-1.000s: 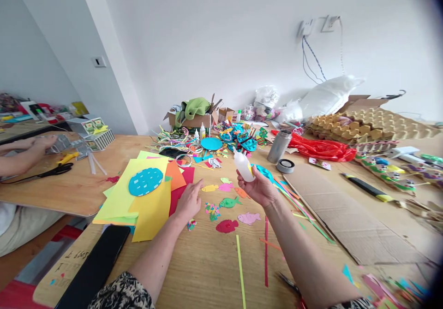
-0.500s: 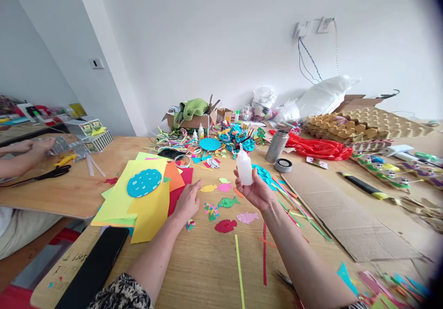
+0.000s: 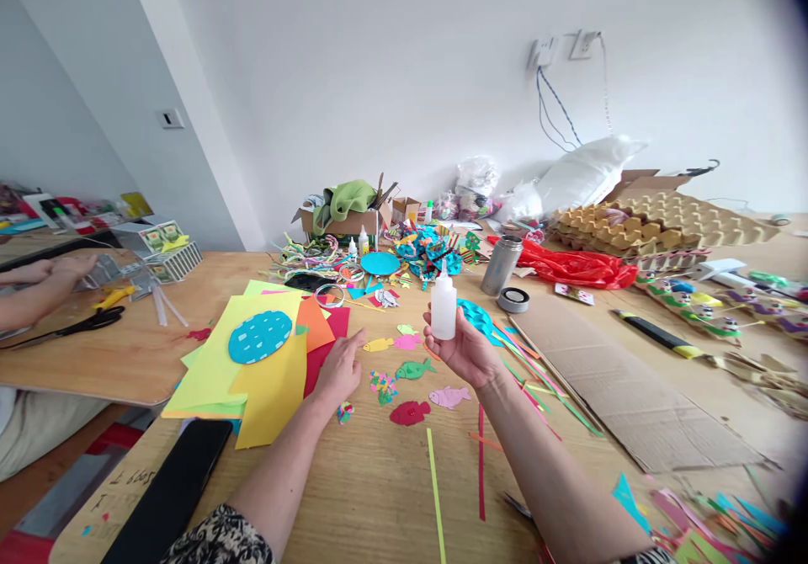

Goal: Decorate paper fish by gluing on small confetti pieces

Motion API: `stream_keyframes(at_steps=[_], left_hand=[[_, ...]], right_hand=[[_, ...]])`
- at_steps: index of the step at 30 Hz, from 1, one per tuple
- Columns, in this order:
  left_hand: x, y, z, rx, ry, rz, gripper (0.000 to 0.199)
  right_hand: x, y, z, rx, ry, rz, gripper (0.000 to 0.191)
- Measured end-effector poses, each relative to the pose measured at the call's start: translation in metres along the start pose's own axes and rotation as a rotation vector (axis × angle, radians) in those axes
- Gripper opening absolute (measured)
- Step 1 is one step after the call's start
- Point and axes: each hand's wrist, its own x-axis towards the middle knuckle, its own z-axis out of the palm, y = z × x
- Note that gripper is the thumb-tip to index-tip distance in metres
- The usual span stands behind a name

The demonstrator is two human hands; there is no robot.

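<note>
My right hand is closed around a white squeeze glue bottle, held upright above the table with its nozzle up. My left hand rests at the edge of the coloured paper, its index finger stretched toward a yellow paper fish and the other fingers partly curled. Between the hands lie several paper fish, among them a pink one, a green one, a lilac one and a red one. A small heap of paper confetti sits near the green fish.
A blue spotted paper oval lies on yellow sheets at left, above a black phone. At right are a steel flask, cardboard, a utility knife and egg trays. Another person's hands work at far left.
The glue bottle has gone from slightly tilted to upright in my right hand. My left hand stays in place, and the view has shifted slightly.
</note>
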Motion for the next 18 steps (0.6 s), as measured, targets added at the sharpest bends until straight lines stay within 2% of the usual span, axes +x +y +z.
stream_keyframes(at_steps=[18], left_hand=[[-0.0010,-0.0032,0.0012,0.000,-0.001,-0.001,0.079]], right_hand=[[-0.0020,0.0014,-0.0005,0.038,-0.004,0.031,0.042]])
